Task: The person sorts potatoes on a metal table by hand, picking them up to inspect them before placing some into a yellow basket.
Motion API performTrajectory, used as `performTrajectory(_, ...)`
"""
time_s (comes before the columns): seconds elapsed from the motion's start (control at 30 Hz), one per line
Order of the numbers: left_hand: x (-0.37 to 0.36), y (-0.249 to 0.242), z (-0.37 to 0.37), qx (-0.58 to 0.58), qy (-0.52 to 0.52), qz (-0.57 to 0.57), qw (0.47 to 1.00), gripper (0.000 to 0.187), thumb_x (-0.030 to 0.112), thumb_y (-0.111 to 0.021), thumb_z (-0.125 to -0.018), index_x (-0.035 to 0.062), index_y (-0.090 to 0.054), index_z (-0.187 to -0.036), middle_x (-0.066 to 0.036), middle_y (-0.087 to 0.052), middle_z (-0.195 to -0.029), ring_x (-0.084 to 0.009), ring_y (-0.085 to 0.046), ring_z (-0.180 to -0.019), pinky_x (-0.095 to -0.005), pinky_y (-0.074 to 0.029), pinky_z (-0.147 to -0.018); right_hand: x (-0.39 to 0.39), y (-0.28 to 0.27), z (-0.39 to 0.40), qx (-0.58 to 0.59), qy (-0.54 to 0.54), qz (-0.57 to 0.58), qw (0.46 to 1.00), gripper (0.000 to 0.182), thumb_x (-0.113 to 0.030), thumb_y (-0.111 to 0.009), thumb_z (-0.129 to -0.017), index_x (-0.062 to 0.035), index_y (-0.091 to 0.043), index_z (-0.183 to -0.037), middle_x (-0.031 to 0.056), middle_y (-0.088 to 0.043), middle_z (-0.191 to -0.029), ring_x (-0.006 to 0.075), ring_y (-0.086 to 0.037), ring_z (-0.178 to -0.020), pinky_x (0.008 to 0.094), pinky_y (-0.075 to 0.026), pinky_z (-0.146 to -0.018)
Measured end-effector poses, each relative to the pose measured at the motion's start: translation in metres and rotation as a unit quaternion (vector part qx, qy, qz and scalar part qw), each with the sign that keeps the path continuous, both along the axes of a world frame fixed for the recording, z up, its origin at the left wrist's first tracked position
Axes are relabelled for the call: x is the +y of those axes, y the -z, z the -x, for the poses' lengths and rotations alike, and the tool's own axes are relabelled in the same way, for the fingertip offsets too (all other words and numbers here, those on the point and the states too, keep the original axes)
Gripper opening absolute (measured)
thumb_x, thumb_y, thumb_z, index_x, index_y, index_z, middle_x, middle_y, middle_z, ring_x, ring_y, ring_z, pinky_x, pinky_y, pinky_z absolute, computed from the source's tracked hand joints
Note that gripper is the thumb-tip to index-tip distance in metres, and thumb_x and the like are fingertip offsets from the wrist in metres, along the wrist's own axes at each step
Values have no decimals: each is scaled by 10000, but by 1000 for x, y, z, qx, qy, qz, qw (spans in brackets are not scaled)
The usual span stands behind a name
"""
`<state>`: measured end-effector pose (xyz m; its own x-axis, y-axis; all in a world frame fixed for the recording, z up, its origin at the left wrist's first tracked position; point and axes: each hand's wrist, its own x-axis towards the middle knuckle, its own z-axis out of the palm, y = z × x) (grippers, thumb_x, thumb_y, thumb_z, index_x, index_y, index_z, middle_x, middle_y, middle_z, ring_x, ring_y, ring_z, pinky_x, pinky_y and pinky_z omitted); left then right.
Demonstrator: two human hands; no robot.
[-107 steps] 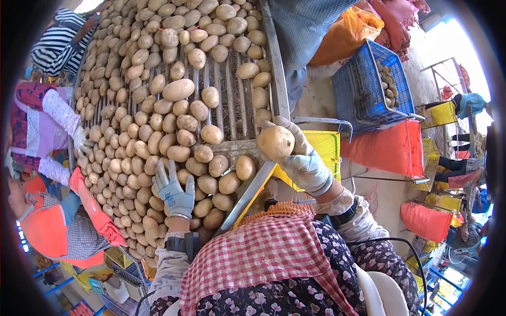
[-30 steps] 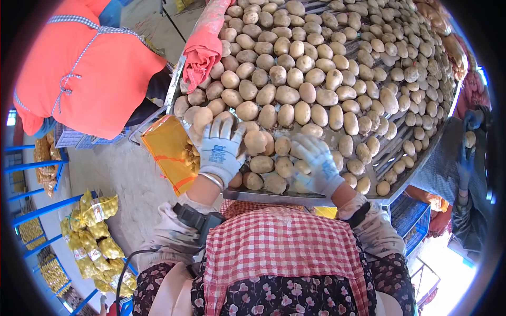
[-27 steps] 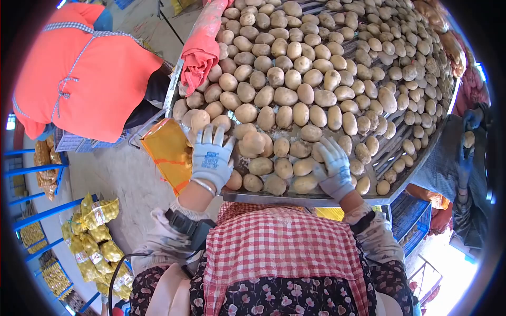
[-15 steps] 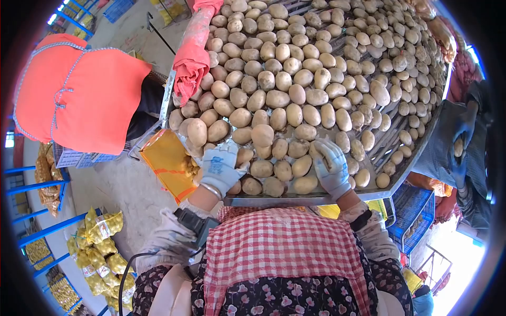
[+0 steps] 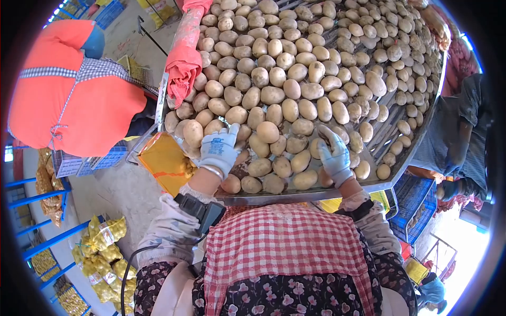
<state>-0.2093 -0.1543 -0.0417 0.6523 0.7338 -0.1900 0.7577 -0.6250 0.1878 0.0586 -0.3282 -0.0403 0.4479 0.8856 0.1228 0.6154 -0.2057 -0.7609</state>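
Many potatoes (image 5: 272,95) cover the metal sorting table (image 5: 295,197). My left hand (image 5: 219,149), in a white and blue glove, lies over potatoes at the table's near left part, its fingers stretched forward and apart. Near the front edge, right of the middle, my right hand (image 5: 336,158) wears a similar glove. Its fingers curl over a potato (image 5: 316,148) beside the palm, and whether it grips that potato cannot be made out. A round potato (image 5: 268,132) lies on others between my hands.
At the left, a person in a red apron (image 5: 79,116) bends beside blue crates. An orange-yellow bag (image 5: 167,163) hangs at the table's left corner. Yellow net sacks (image 5: 105,253) stand lower left. Another person in dark clothes (image 5: 448,137) is at the right, above a blue crate (image 5: 414,208).
My left hand has moved forward and its fingers have spread. My right hand has shifted slightly and turned. The person at the left has bent, and the one at the right has lowered an arm.
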Motion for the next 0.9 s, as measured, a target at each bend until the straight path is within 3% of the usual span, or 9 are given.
performTrajectory(0.2,9,-34,-6,-125,-127,232,956,420,267,-615,-915,55,-514,-1263,-143,-623,-1126,-260,-628,-1004,-382,-496,-879,18,-30,13,411,-37,-24,911,441,-150,-572,-963,-16,-473,-1371,112,-609,-1240,188,-560,-1171,346,-460,-984)
performTrajectory(0.27,-5,-42,-12,-484,-119,520,694,312,208,-596,-937,37,-564,-1196,-159,-608,-1166,-224,-592,-1061,-350,-482,-899,32,-45,36,442,-77,-54,892,594,-241,-625,-946,-32,-373,-1442,116,-599,-1241,214,-577,-1143,351,-478,-963)
performTrajectory(0.3,-11,-45,-20,-523,-88,500,685,316,155,-607,-915,31,-563,-1202,-177,-595,-1164,-257,-562,-1115,-364,-454,-948,40,-53,45,567,-105,-20,817,615,-279,-630,-934,-26,-375,-1433,121,-599,-1228,223,-578,-1131,352,-486,-947)
performTrajectory(0.33,-8,-32,-12,-523,-87,498,686,316,155,-607,-915,31,-563,-1202,-177,-595,-1164,-257,-562,-1115,-364,-454,-948,45,-58,47,676,-133,13,724,638,-318,-636,-922,-21,-377,-1423,127,-600,-1214,233,-579,-1120,352,-494,-931)
performTrajectory(0.4,-1,-12,3,-244,73,-88,963,430,299,-628,-895,53,-558,-1240,-114,-620,-1135,-317,-578,-1038,-422,-465,-869,48,-47,41,689,-118,19,714,605,-339,-623,-915,-18,-414,-1384,124,-600,-1197,239,-591,-1076,357,-503,-899)
performTrajectory(0.53,-43,2,32,-109,91,-60,988,403,354,-660,-836,95,-606,-1140,-151,-623,-946,-318,-605,-890,-434,-464,-807,38,-28,22,803,-98,-75,584,410,-335,-540,-926,-35,-536,-1207,119,-630,-1095,236,-623,-933,349,-518,-795)
performTrajectory(0.67,-23,7,20,-63,37,25,997,418,392,-671,-826,78,-611,-1095,-142,-641,-936,-330,-623,-841,-446,-483,-781,36,-28,23,690,43,-31,722,374,-388,-450,-951,-46,-590,-1007,93,-639,-838,199,-602,-750,313,-493,-661)
performTrajectory(0.8,-8,-8,5,-261,-124,230,929,392,364,-638,-890,31,-614,-1095,-150,-675,-956,-297,-657,-830,-402,-533,-749,32,-48,17,656,130,43,743,559,-585,-389,-959,-62,-587,-989,69,-603,-738,213,-532,-600,315,-434,-542)
performTrajectory(0.9,-17,-24,-50,-517,-32,319,794,424,318,-594,-930,16,-566,-1226,-184,-638,-1075,-300,-617,-983,-396,-477,-899,30,-43,15,745,77,10,662,696,-644,-301,-963,-33,-521,-1214,145,-623,-1044,280,-608,-891,385,-510,-783)
